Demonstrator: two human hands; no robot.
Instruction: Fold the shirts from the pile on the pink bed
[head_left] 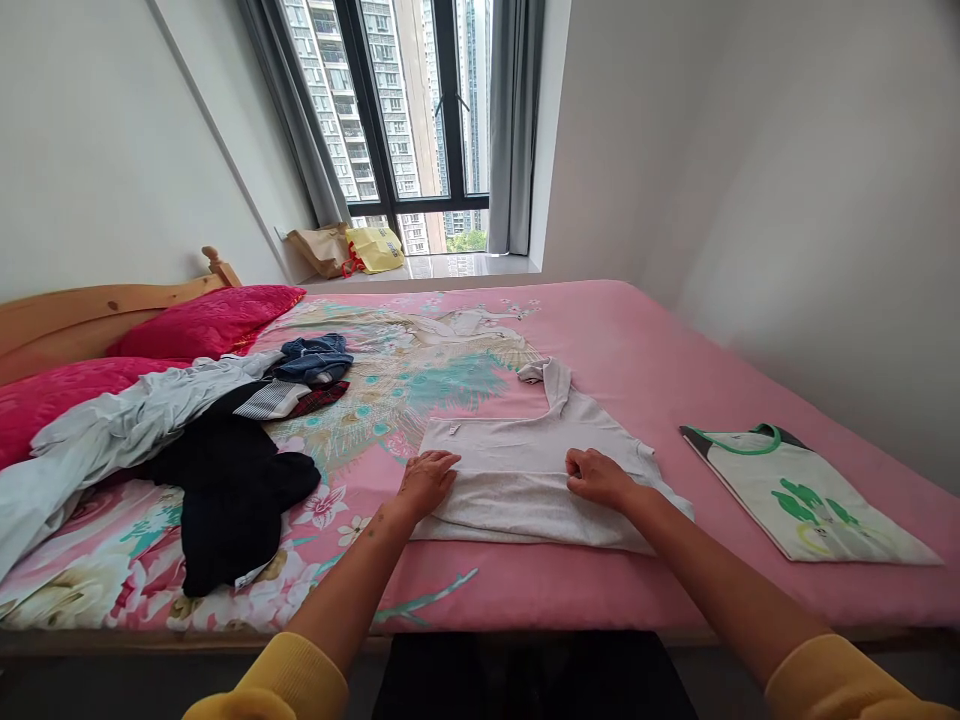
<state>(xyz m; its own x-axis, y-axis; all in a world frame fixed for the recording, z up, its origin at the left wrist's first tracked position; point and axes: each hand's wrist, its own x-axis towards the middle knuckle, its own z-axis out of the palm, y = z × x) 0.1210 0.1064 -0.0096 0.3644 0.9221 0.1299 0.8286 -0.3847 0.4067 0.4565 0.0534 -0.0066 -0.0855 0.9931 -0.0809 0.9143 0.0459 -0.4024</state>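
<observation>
Pale grey knit cotton top [517,470]: matt, slightly nubby. Pink printed bedsheet [645,360]: smooth woven cloth, matt. Magenta pillows [210,320]: faint satin sheen, textured. Light pine headboard [90,315]: smooth wood, knots visible. Folded white T-shirt with green print [802,495]: smooth jersey. Black garment [225,490]: matt cloth.

Both hands flat on a grey top [517,470] on the bed [675,370], left hand [427,480], right hand [596,477]; clothes pile [187,430] left, folded shirt [802,490] right.

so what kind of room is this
A bedroom, most likely in a high-rise flat: a bed with pink pillows, clothes heaped on it, and a window facing tower blocks.
</observation>
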